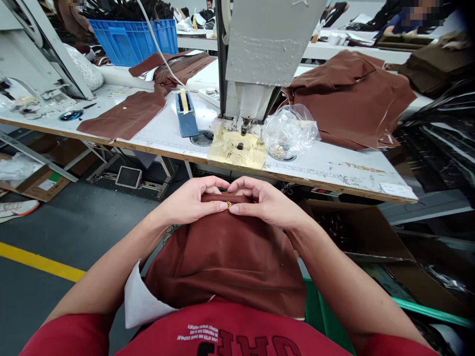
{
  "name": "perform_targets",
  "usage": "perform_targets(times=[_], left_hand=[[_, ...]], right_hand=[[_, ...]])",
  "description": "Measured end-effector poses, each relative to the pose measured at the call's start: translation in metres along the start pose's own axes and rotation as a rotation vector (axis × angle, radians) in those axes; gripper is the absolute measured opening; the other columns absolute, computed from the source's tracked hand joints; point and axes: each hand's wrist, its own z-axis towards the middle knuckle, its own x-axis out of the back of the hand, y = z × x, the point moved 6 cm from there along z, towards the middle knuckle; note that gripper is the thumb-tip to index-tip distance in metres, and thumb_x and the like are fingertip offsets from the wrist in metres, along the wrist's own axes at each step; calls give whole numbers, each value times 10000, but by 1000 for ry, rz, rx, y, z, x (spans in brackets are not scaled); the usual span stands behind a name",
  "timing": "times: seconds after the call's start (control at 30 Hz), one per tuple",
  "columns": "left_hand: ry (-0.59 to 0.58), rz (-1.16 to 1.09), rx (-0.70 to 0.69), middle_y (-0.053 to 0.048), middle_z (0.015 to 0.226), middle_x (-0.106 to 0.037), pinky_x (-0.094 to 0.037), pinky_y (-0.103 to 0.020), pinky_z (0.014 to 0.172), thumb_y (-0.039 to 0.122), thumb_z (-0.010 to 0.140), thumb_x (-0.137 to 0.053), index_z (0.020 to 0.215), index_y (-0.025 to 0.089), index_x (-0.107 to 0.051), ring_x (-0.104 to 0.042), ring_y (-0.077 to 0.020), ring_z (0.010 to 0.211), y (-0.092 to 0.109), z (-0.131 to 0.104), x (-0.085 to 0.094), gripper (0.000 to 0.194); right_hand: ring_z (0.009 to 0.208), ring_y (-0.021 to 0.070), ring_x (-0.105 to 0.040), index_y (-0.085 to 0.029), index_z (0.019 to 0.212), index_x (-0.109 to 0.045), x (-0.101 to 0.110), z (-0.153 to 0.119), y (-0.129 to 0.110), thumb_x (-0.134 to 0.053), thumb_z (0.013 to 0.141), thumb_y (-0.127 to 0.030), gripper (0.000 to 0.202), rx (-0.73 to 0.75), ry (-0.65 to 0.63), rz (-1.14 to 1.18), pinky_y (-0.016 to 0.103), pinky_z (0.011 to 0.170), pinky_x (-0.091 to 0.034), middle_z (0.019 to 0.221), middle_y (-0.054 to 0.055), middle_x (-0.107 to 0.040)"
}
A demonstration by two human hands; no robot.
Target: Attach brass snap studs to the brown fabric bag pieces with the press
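Note:
A brown piece of fabric point(230, 257) lies over my lap, its folded top edge raised between both hands. My left hand point(189, 200) pinches that edge from the left, thumb in front and fingers curled behind. From the right, my right hand point(260, 200) grips the same edge in a matching pinch. Between the two thumb tips sits a small gold-coloured metal button point(229, 204), touching both thumbs. The fingertips of the two hands nearly meet behind the fabric. What lies behind the fold is hidden.
Ahead stands a grey machine point(263, 44) on a white worktable point(163, 126), with yellow tape point(237, 153) beneath its head. Nearby are a blue tape dispenser point(186, 116), a clear plastic bag point(291, 131) and brown fabric pieces point(352, 99). A cardboard box point(363, 227) stands lower right.

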Motion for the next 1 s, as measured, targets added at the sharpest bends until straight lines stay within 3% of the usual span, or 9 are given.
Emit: perform_targets(times=[0.23,0.73,1.0], left_hand=[[-51,-8,-4,-15,870,-666,-466,-243,703,333,855,-707,1282,186,-581,-622,-140,781,-5,-2,-1,469],[-5,-21,62,-44,885,-718,-508,-271,728,329,824,-719,1237,166,-618,-674,-174,801,-20,2,-2,455],[-130,-104,205,-57,941,-734,-511,-256,696,332,774,-770,1257,152,-598,-681,-172,803,-38,1,7,543]], right_hand=[[801,136,-634,-206,1101,-571,1,0,9,-754,809,-272,351,-40,-17,6,281,770,-497,934,12,-701],[760,142,-621,-194,1074,-579,1,5,22,-753,783,-317,360,-22,23,-43,282,733,-491,865,1,-689],[742,146,-624,-198,1188,-567,13,13,34,-721,803,-334,437,-77,-63,-112,261,656,-477,924,18,-723]])
